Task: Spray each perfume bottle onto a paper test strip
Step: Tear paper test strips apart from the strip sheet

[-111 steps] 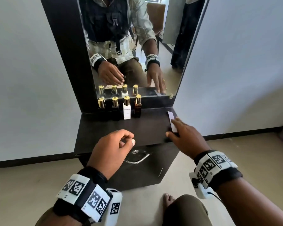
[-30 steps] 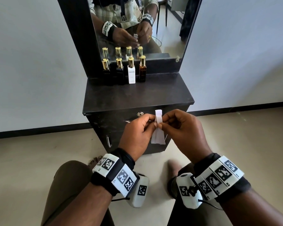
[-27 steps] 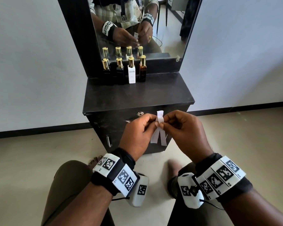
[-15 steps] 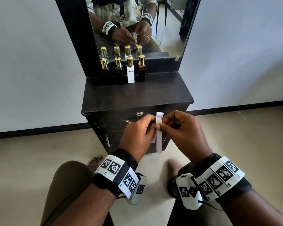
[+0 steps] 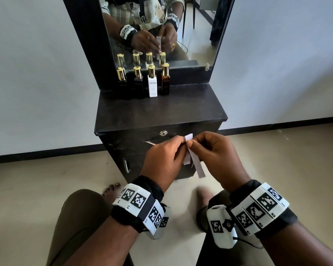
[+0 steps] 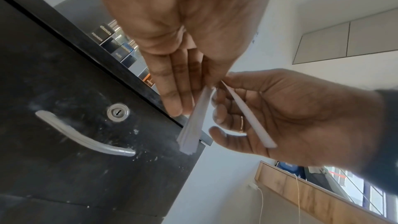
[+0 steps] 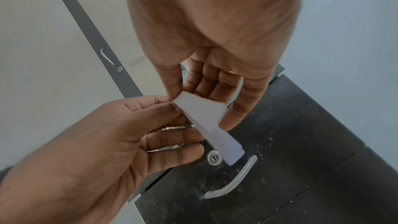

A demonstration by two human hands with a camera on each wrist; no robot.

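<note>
The white bottle [image 5: 152,85] reads "clensta" in grey letters, with a smaller line beneath it too faint to read; it stands third from the left in a row of four gold-capped perfume bottles [image 5: 142,81] at the back of the dark table [image 5: 160,110], upper middle of the head view, right against the mirror [image 5: 190,35]. The two black bottles [image 5: 130,84] at the left carry only dim lettering, and the amber bottle [image 5: 165,81] has a label that cannot be made out. In the left wrist view, boxes [image 6: 117,45] partly hidden behind the hand show "clensta", "BLEU" and other words too cut off to read surely. The paper strips [image 5: 192,160] are off the table, held in front of its drawer near the middle of the head view. Their long axes run mostly up and down, the short top end poking above the fingertips and the lower ends fanning apart, one slanting toward the lower right. The left hand [image 5: 163,160] pinches a small stack of strips [image 6: 193,123] between thumb and forefinger, other fingers nearly straight; how many strips it holds cannot be counted. The right hand [image 5: 217,156] pinches a single strip [image 6: 247,117] at its top, fingers loosely curled, a ring [image 6: 241,124] on one. Below the hands, the drawer's keyhole [image 7: 213,157] and curved metal handle [image 7: 232,180] show, partly covered by paper.
</note>
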